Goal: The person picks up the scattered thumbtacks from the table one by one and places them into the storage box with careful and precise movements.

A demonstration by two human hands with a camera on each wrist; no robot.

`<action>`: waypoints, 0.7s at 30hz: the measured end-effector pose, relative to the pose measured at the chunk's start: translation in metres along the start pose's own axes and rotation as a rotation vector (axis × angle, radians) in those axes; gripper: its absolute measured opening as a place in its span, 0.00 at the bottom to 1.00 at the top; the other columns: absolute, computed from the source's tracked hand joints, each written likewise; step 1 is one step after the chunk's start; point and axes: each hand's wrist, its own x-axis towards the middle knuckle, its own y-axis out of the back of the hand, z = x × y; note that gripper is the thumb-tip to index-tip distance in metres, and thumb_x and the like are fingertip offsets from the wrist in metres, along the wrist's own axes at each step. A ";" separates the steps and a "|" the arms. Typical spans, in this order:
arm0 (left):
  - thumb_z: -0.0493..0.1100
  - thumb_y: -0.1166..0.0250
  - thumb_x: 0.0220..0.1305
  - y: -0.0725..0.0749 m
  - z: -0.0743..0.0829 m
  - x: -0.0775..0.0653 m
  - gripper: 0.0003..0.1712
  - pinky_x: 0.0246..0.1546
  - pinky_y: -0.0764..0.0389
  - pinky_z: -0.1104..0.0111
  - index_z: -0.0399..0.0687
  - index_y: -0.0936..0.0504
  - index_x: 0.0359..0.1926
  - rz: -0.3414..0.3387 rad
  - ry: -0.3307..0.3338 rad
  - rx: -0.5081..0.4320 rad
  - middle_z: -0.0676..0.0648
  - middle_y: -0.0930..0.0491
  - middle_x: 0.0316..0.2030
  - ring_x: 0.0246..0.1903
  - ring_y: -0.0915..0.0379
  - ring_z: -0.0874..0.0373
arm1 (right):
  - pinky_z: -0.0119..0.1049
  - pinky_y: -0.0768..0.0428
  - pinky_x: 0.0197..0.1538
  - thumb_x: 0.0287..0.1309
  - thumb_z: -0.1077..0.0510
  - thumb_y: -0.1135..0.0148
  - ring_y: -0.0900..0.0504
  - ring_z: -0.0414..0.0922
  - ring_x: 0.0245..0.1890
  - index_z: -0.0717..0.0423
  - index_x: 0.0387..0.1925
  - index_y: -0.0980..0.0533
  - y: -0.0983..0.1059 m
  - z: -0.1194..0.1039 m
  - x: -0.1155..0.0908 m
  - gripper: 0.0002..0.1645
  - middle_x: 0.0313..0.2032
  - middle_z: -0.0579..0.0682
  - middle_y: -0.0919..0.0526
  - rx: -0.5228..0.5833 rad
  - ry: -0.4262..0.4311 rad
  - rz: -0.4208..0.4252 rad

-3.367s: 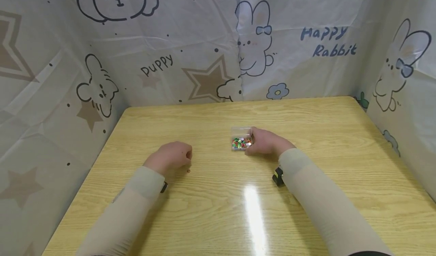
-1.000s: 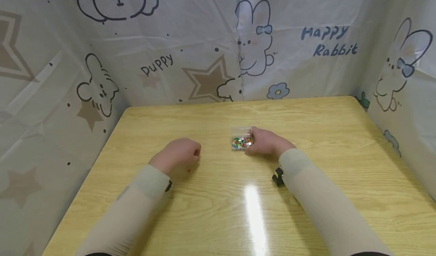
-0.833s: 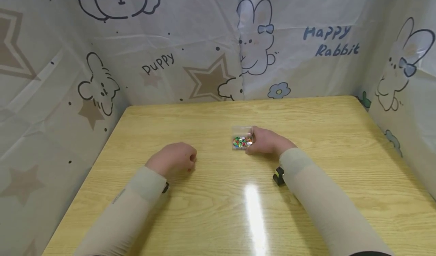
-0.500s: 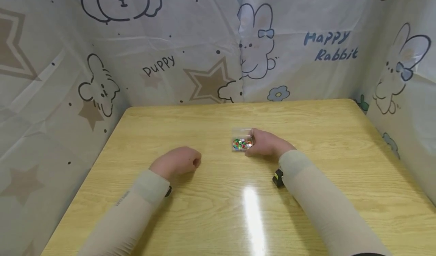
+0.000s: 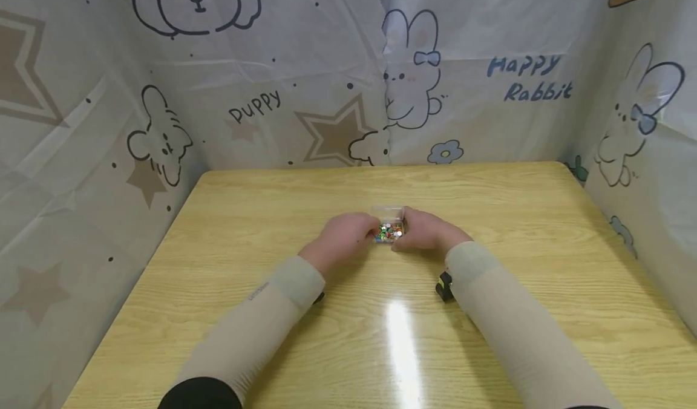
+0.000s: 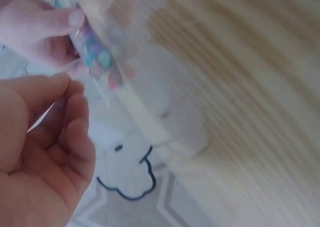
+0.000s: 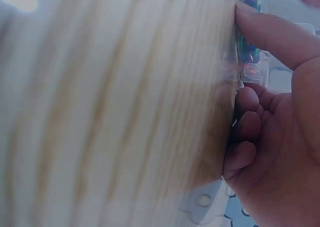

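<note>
A small clear plastic box (image 5: 389,213) stands on the table with its hinged lid raised at the back. Colourful beads (image 5: 390,232) fill its lower part. My right hand (image 5: 427,229) grips the box from the right, its thumb along the near side in the right wrist view. At the box's left edge is my left hand (image 5: 346,239), thumb and forefinger pinched together. In the left wrist view those fingertips (image 6: 70,82) are just short of the box (image 6: 102,62). The small reddish bead from the table is hidden within the pinch.
The box is near the middle of the wood-grain table (image 5: 261,206). A printed cloth (image 5: 327,52) hangs behind the table and on both sides. A black wrist device (image 5: 445,286) hangs under the right sleeve.
My left hand went down to the small reddish bead, which then vanished from the table, and has moved right to the box. The right hand has kept its grip there.
</note>
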 end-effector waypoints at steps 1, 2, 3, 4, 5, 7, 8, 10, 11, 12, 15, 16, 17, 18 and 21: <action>0.38 0.39 0.64 -0.002 0.002 0.004 0.05 0.31 0.23 0.68 0.55 0.20 0.34 0.015 0.003 0.015 0.56 0.21 0.30 0.28 0.30 0.64 | 0.50 0.32 0.58 0.44 0.48 0.26 0.28 0.46 0.45 0.52 0.53 0.34 -0.001 -0.001 0.000 0.36 0.48 0.49 0.24 -0.004 0.001 0.000; 0.38 0.38 0.63 -0.004 0.004 0.008 0.05 0.31 0.23 0.68 0.55 0.19 0.34 0.025 0.006 0.032 0.56 0.21 0.31 0.28 0.30 0.64 | 0.50 0.32 0.57 0.44 0.49 0.26 0.28 0.46 0.44 0.52 0.52 0.34 -0.001 -0.001 0.001 0.35 0.47 0.50 0.24 -0.007 0.004 -0.003; 0.38 0.38 0.63 -0.006 0.006 0.011 0.05 0.31 0.22 0.67 0.55 0.19 0.34 0.028 0.004 0.053 0.56 0.21 0.31 0.28 0.30 0.63 | 0.51 0.32 0.57 0.44 0.48 0.26 0.28 0.46 0.44 0.52 0.51 0.34 -0.001 -0.001 0.001 0.34 0.47 0.50 0.24 -0.010 0.003 -0.004; 0.38 0.38 0.63 -0.007 0.007 0.014 0.05 0.31 0.22 0.67 0.54 0.19 0.35 0.023 -0.002 0.074 0.55 0.21 0.31 0.28 0.30 0.63 | 0.51 0.31 0.56 0.45 0.48 0.27 0.28 0.47 0.44 0.52 0.50 0.34 -0.001 -0.002 0.002 0.34 0.47 0.50 0.24 -0.014 0.004 -0.005; 0.38 0.38 0.63 -0.009 0.008 0.015 0.05 0.30 0.21 0.67 0.54 0.18 0.36 0.018 -0.009 0.095 0.54 0.22 0.32 0.29 0.30 0.63 | 0.51 0.31 0.56 0.45 0.48 0.27 0.29 0.47 0.44 0.52 0.49 0.34 -0.001 -0.002 0.002 0.33 0.47 0.50 0.24 -0.016 0.003 -0.004; 0.39 0.38 0.63 -0.011 0.008 0.018 0.06 0.30 0.21 0.66 0.54 0.17 0.37 0.008 -0.018 0.128 0.54 0.23 0.33 0.28 0.30 0.63 | 0.51 0.32 0.58 0.45 0.49 0.27 0.29 0.46 0.46 0.51 0.51 0.34 -0.001 -0.002 0.003 0.34 0.48 0.50 0.25 -0.016 0.009 0.002; 0.39 0.39 0.64 -0.011 0.008 0.018 0.06 0.29 0.21 0.66 0.54 0.16 0.37 0.000 -0.018 0.136 0.53 0.24 0.33 0.28 0.30 0.63 | 0.52 0.32 0.57 0.45 0.50 0.27 0.29 0.47 0.46 0.52 0.51 0.34 -0.001 -0.002 0.004 0.34 0.49 0.50 0.25 -0.012 0.012 0.003; 0.41 0.39 0.64 -0.010 0.006 0.016 0.06 0.27 0.22 0.66 0.55 0.16 0.38 -0.011 -0.007 0.135 0.54 0.26 0.32 0.27 0.32 0.63 | 0.51 0.34 0.59 0.45 0.52 0.27 0.30 0.46 0.49 0.52 0.55 0.35 -0.001 -0.002 0.005 0.36 0.51 0.50 0.26 0.006 0.032 0.003; 0.41 0.40 0.64 -0.009 0.005 0.015 0.06 0.27 0.22 0.66 0.55 0.16 0.38 -0.013 0.009 0.117 0.53 0.26 0.33 0.27 0.32 0.62 | 0.51 0.35 0.60 0.45 0.53 0.27 0.30 0.46 0.49 0.53 0.56 0.35 -0.001 -0.002 0.006 0.38 0.52 0.50 0.26 0.019 0.044 0.003; 0.42 0.40 0.64 -0.008 0.004 0.013 0.07 0.27 0.22 0.66 0.55 0.16 0.40 -0.013 0.025 0.100 0.53 0.26 0.33 0.28 0.32 0.62 | 0.51 0.35 0.61 0.46 0.53 0.27 0.30 0.45 0.50 0.54 0.57 0.36 -0.002 -0.001 0.006 0.38 0.52 0.51 0.26 0.028 0.052 0.001; 0.48 0.41 0.65 -0.003 0.000 0.006 0.13 0.34 0.22 0.64 0.53 0.19 0.48 -0.006 0.076 0.090 0.52 0.25 0.41 0.36 0.31 0.59 | 0.49 0.34 0.60 0.45 0.52 0.26 0.29 0.45 0.48 0.57 0.58 0.37 -0.004 0.000 0.006 0.42 0.50 0.51 0.26 0.044 0.058 0.003; 0.50 0.41 0.66 -0.001 -0.001 0.003 0.16 0.39 0.22 0.61 0.53 0.21 0.52 -0.001 0.097 0.095 0.50 0.25 0.45 0.41 0.31 0.56 | 0.49 0.32 0.58 0.44 0.51 0.25 0.28 0.46 0.46 0.58 0.59 0.38 -0.005 0.000 0.006 0.44 0.49 0.52 0.26 0.045 0.059 0.008; 0.54 0.42 0.66 0.002 -0.001 0.000 0.21 0.43 0.24 0.58 0.53 0.24 0.57 0.006 0.119 0.104 0.49 0.27 0.51 0.46 0.32 0.54 | 0.50 0.31 0.57 0.44 0.49 0.25 0.28 0.47 0.46 0.59 0.61 0.39 -0.005 0.001 0.005 0.47 0.49 0.53 0.26 0.035 0.057 0.019; 0.59 0.44 0.66 0.004 -0.002 -0.004 0.27 0.49 0.26 0.55 0.54 0.27 0.61 0.014 0.140 0.124 0.48 0.29 0.56 0.52 0.36 0.51 | 0.50 0.30 0.55 0.44 0.46 0.25 0.29 0.48 0.46 0.60 0.63 0.41 -0.005 0.001 0.003 0.50 0.49 0.54 0.27 0.023 0.053 0.035; 0.74 0.54 0.63 0.008 -0.005 -0.014 0.41 0.60 0.42 0.42 0.59 0.40 0.70 0.023 0.195 0.160 0.44 0.45 0.69 0.65 0.54 0.43 | 0.55 0.30 0.56 0.44 0.36 0.29 0.32 0.51 0.52 0.55 0.70 0.48 -0.004 0.002 -0.011 0.59 0.56 0.57 0.32 -0.070 0.041 0.116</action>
